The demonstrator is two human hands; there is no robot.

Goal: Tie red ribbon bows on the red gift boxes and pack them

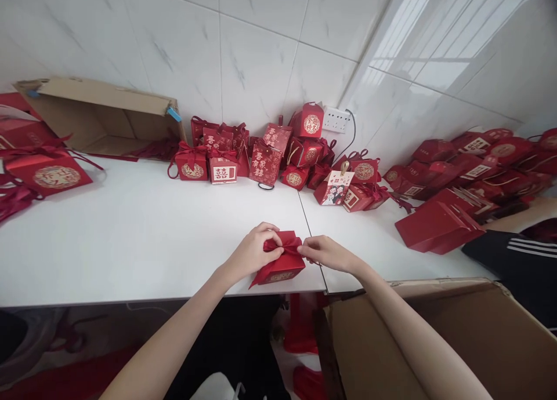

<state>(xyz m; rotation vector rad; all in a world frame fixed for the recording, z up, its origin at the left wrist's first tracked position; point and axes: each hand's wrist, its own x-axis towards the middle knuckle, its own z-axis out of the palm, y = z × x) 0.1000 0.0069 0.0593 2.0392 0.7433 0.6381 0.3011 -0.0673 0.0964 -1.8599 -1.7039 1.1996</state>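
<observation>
A small red gift box (285,268) with a gold emblem on its front rests near the front edge of the white table. Red ribbon (290,249) is gathered in a bow or knot across its top, and one tail hangs down the left front corner. My left hand (256,248) pinches the ribbon at the left of the knot, thumb and fingers closed. On the other side, my right hand (324,253) has its fingertips closed on the ribbon's right part. The exact shape of the knot is partly hidden by my fingers.
Red gift boxes and bags (265,156) line the wall, below a power strip (336,120). An open cardboard carton (117,136) lies at the back left. More red boxes (470,162) are piled right, near a co-worker's arm (517,214). Another carton (383,342) stands below the table's edge.
</observation>
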